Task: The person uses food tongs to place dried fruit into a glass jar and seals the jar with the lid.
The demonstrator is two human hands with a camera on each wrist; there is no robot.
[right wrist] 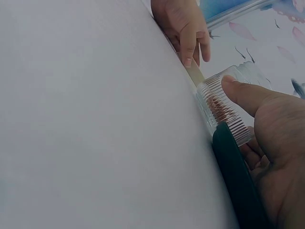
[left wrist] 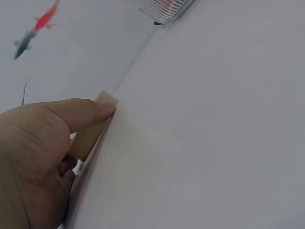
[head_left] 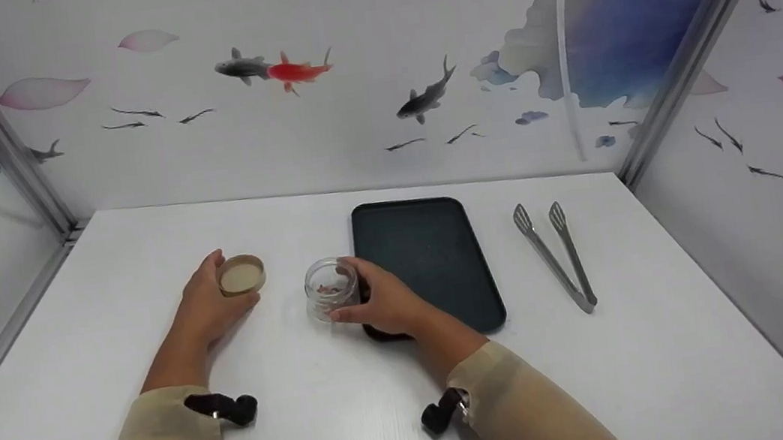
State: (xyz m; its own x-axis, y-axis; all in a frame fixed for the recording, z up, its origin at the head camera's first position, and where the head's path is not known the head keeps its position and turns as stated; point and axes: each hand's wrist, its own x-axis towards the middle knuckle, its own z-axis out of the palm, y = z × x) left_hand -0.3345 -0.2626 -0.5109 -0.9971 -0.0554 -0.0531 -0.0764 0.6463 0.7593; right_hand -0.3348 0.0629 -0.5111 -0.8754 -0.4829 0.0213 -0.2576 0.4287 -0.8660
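Note:
In the head view, my left hand (head_left: 210,304) holds a round gold lid (head_left: 241,276) between thumb and fingers, low at the table's left side, its inner face up. The left wrist view shows the lid (left wrist: 90,136) edge-on, near the table surface, under the thumb. My right hand (head_left: 391,299) grips a ribbed clear glass jar (head_left: 332,288), whose mouth is uncovered. Small reddish-brown pieces (right wrist: 221,110) lie inside the jar, seen through its wall in the right wrist view. The jar is just left of a dark green tray (head_left: 426,253), and the right hand reaches across that tray's near left part.
Metal tongs (head_left: 555,259) with slotted ends lie spread on the white table (head_left: 328,425), right of the tray. Printed panels (head_left: 363,118) with fish and petals enclose the back and sides. Metal posts (head_left: 708,42) stand at the back corners.

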